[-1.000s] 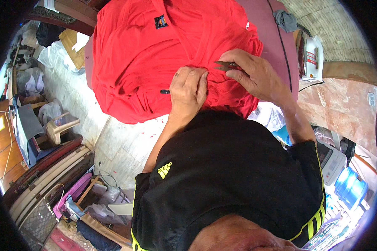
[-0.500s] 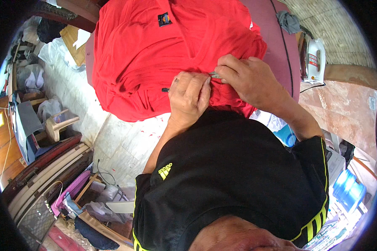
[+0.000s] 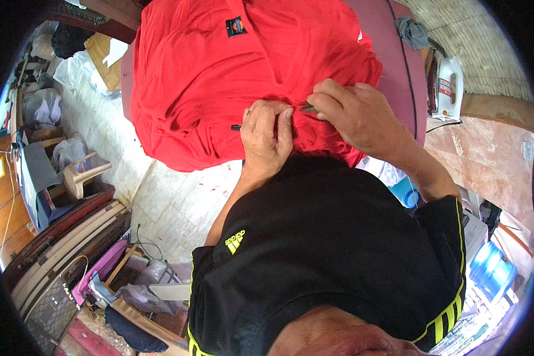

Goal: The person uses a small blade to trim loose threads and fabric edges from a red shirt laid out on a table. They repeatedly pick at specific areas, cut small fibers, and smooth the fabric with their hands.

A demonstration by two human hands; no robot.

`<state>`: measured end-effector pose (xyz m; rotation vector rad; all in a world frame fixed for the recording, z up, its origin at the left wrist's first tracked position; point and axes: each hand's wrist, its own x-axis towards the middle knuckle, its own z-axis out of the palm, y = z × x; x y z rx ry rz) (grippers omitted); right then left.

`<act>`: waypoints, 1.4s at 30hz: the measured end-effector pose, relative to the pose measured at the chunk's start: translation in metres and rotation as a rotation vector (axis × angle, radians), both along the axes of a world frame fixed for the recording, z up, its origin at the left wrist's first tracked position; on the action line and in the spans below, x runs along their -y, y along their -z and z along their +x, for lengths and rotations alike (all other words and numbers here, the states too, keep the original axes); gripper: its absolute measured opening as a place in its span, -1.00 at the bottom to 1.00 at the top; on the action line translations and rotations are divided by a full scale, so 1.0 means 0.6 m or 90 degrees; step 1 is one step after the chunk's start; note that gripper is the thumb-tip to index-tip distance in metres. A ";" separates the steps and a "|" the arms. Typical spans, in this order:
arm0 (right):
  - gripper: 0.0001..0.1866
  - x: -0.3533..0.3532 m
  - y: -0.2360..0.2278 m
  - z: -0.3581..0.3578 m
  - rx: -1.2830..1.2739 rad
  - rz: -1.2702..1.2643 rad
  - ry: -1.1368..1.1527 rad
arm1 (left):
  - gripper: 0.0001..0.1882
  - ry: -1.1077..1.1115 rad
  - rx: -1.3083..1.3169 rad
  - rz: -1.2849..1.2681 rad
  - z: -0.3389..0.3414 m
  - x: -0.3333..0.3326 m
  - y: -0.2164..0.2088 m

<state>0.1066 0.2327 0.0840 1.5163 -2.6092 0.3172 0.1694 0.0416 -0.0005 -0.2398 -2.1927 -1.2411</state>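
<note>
A large red garment lies bunched in front of me, with a dark label on its upper part. My left hand is closed, pinching a fold of the red cloth between thumb and fingers. Close to its right, my right hand grips a small greyish tool whose tip points left at the pinched fold. Most of the tool is hidden in the fingers, so its exact kind does not show. A small dark piece sits on the cloth just left of my left hand.
The garment rests on a mauve surface, crossed by a black cord. At the right are a grey cloth, a white plastic container and a blue water bottle. A wooden stool and stacked boards stand left.
The tool's tip has shifted slightly and now shows a little apart from my left fingertips. My left thumb has moved slightly; both hands stay on the same part of the cloth.
</note>
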 end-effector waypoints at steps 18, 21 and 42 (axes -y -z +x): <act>-0.73 -0.001 -0.009 -0.010 0.282 -0.084 0.120 | -0.84 0.011 0.013 0.022 -0.004 0.016 0.003; -0.69 -0.006 -0.010 -0.017 0.331 -0.106 0.136 | -0.82 0.011 0.020 -0.016 -0.012 0.006 -0.006; -0.68 0.010 0.002 -0.005 0.028 0.040 -0.004 | -0.87 0.027 0.010 0.067 0.000 0.007 -0.010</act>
